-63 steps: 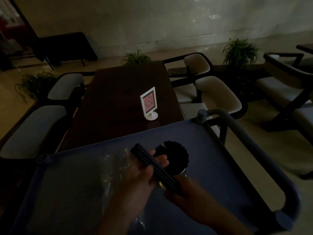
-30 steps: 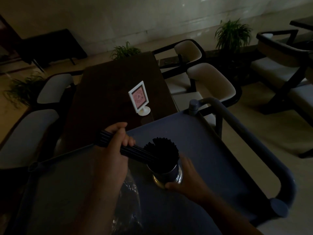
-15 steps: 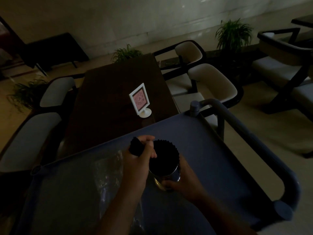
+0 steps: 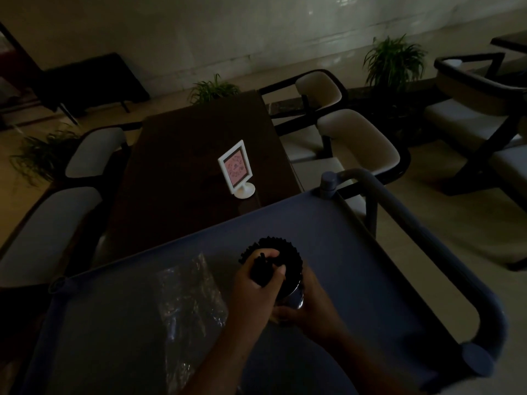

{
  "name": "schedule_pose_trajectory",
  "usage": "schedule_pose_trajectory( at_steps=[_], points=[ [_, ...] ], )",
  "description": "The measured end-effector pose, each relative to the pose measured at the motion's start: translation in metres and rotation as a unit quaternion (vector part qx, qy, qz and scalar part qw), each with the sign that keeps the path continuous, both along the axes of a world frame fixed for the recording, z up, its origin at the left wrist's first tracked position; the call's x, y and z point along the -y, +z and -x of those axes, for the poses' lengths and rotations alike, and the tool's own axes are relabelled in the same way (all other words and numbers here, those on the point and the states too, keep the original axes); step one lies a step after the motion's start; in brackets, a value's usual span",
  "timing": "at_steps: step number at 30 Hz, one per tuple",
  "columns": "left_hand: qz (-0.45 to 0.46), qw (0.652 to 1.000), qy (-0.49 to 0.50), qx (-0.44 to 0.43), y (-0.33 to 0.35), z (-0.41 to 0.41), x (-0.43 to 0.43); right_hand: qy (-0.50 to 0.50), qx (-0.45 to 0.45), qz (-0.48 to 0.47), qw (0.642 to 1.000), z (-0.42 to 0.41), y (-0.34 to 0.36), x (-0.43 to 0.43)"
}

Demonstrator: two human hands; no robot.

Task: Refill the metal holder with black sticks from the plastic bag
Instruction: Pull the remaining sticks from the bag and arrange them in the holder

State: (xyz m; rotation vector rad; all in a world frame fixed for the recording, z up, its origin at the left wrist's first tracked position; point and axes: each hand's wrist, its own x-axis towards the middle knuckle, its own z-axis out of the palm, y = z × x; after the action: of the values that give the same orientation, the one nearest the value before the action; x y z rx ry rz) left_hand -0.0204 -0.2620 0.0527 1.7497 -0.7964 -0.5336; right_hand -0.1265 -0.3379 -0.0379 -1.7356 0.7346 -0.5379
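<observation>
Left hand (image 4: pixel 258 283): my fingers closed round a bundle of black sticks (image 4: pixel 261 270), standing them upright to drop into the holder.
Right hand (image 4: pixel 309 305): wrapped round the metal holder (image 4: pixel 293 295), steadying it against tipping.
Plastic bag (image 4: pixel 191 297): flat beside, within reach.

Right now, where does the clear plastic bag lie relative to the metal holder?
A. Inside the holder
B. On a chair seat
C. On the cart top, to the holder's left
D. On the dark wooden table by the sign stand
C: the plastic bag lies flat on the blue cart top, left of the metal holder that the right hand steadies while the left hand grips black sticks at its mouth.
</observation>
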Motion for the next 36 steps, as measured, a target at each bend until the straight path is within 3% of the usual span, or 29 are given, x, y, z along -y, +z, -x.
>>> schedule_pose_trajectory(
  at_steps=[8,16,24,36],
  points=[
    [0.029,0.998,0.031,0.054,-0.004,0.0,-0.01,-0.006,0.009,-0.004,1.0,-0.001,-0.002,-0.001],
    [0.049,0.96,-0.014,0.276,-0.007,-0.005,-0.019,-0.008,0.006,0.005,1.0,-0.003,0.0,-0.002],
    [-0.019,0.915,-0.066,0.398,-0.022,-0.011,-0.018,-0.016,0.01,0.02,1.0,-0.004,0.0,-0.001],
    [-0.103,0.892,-0.097,0.429,-0.02,-0.017,-0.017,-0.008,0.015,0.031,0.999,-0.006,0.0,0.0]
  ],
)
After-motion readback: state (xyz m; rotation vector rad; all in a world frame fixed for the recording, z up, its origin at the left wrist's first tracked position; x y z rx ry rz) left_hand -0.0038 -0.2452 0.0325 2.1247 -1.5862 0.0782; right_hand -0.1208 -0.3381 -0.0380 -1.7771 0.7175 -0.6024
